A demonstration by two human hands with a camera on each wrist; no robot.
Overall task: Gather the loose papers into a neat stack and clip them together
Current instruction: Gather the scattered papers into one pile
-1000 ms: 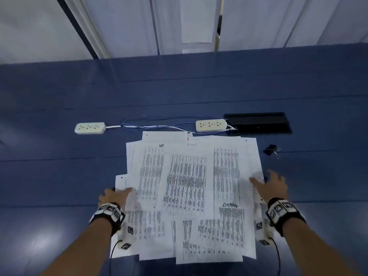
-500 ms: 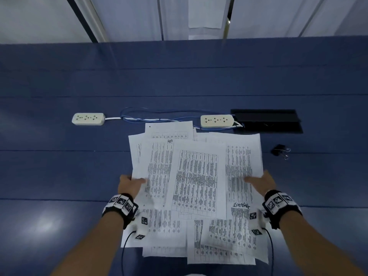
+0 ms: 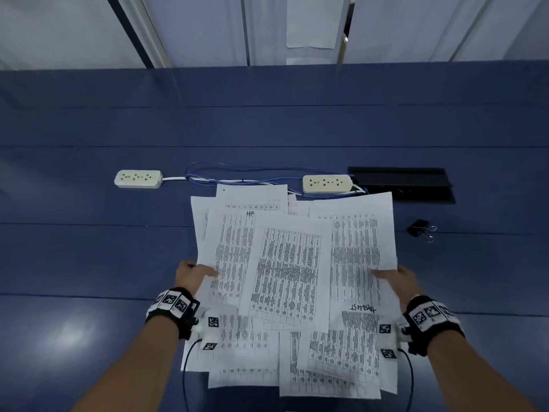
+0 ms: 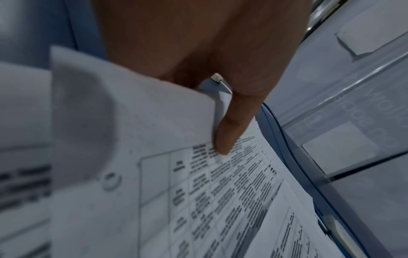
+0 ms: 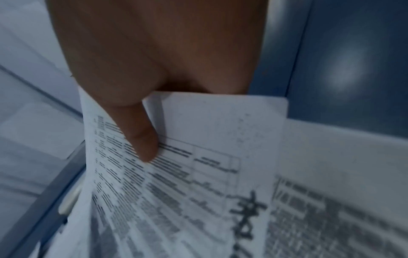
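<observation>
A messy spread of printed papers overlaps on the blue table, its upper sheets lifted between my hands. My left hand grips the left edge, thumb on top of the sheets and fingers hidden beneath. My right hand pinches the right edge the same way, thumb pressing the print. More sheets lie lower, near my wrists. A black binder clip lies on the table to the right of the papers, apart from both hands.
Two cream power strips with blue and white cables lie just beyond the papers. A black cable hatch is set in the table at the back right. White panels stand behind the table.
Both hands slid inward from the outer edges and took hold of the papers. The upper sheets have bunched closer and risen off the table.
</observation>
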